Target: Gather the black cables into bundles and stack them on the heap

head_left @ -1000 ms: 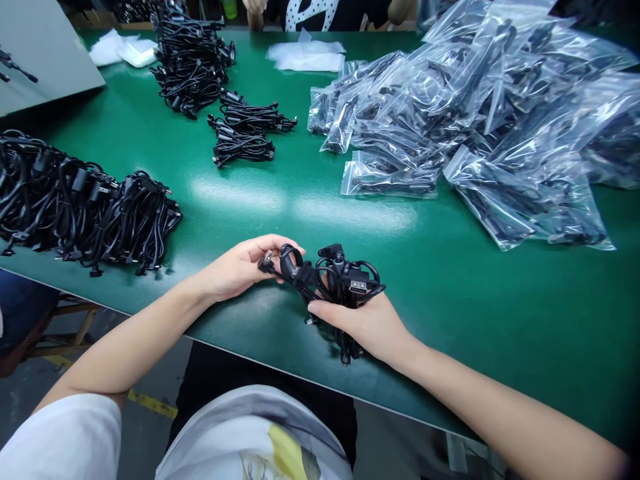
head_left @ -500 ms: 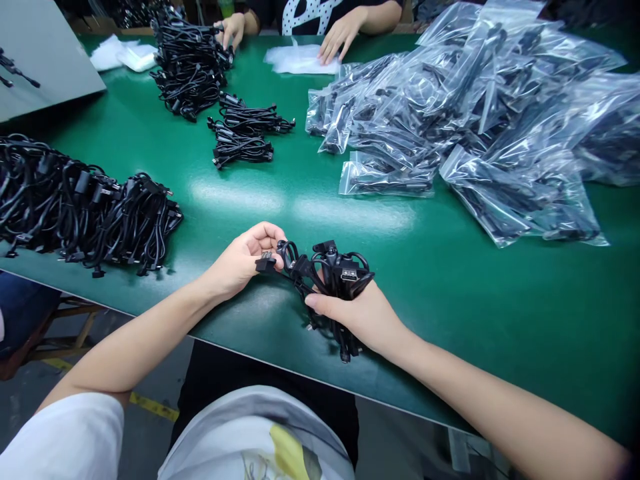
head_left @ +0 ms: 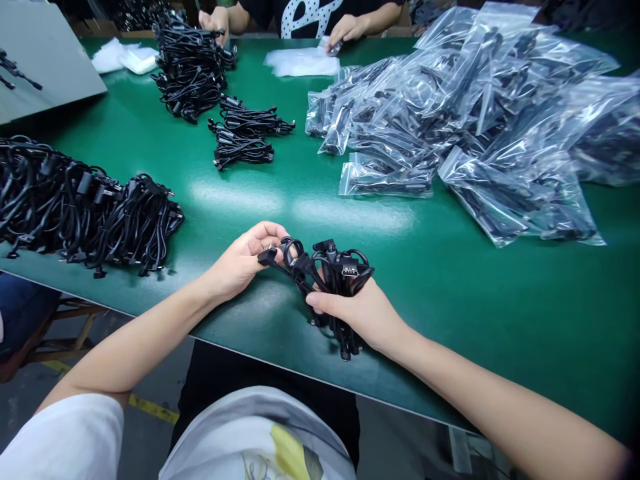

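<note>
I have the green tabletop (head_left: 460, 313) spanning most of the frame, with a heap of clear zip bags (head_left: 450, 113) full of black cables at upper right. A long pile of loose black cables (head_left: 85, 207) fills the left edge. At lower centre I see a bunch of black USB cables (head_left: 334, 273), lifted off the surface, and at upper left a tall cable stack (head_left: 190, 67) with a co-worker's hand (head_left: 216, 21) beside it. The right hand (head_left: 367, 313) is closed firmly around the bunch, thumb on the near side. The left hand (head_left: 250, 257) has its fingers half curled at a connector (head_left: 269, 256) on the bunch's left end; I cannot tell whether they pinch it. Two small cable bundles (head_left: 243, 148) lie just right of the stack.
</note>
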A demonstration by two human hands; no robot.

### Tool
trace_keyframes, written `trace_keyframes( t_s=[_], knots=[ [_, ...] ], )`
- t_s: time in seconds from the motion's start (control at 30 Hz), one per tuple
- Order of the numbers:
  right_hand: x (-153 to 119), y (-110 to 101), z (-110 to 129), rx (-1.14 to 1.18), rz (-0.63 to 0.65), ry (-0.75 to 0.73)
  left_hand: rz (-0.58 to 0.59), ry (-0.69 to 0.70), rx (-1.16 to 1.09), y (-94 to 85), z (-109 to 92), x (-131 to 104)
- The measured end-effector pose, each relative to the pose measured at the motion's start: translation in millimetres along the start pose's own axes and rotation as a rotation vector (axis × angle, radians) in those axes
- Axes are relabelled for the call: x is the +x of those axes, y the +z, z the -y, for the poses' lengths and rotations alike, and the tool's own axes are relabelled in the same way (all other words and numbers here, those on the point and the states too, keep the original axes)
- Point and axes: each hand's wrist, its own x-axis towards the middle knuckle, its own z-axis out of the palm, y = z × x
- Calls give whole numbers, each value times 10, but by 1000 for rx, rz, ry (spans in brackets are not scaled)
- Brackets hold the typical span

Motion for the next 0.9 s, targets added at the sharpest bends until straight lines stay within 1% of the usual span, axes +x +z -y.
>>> trace_keyframes(
  t_s=[0.1,0.2,0.43,0.5,0.63,0.8,0.9],
  knots=[
    [0,7,-5,4,-17,9,13,-28,-23,14,7,-4],
    [-3,11,-19,18,-18,17,25,-19,-36,6,23,4],
    [22,-2,-64,85,33,-10,-16,-4,7,-18,-4,13],
    [31,-2,-85,137,55,-6,-24,-14,13,-16,-7,10],
    [47,15,-113,290,111,47,-38,-22,44,11,11,7],
    [65,60,-109,406,65,91,-110,10,146,55,60,20],
    [76,64,-89,510,13,48,-76,-38,224,62,86,8]
  ],
)
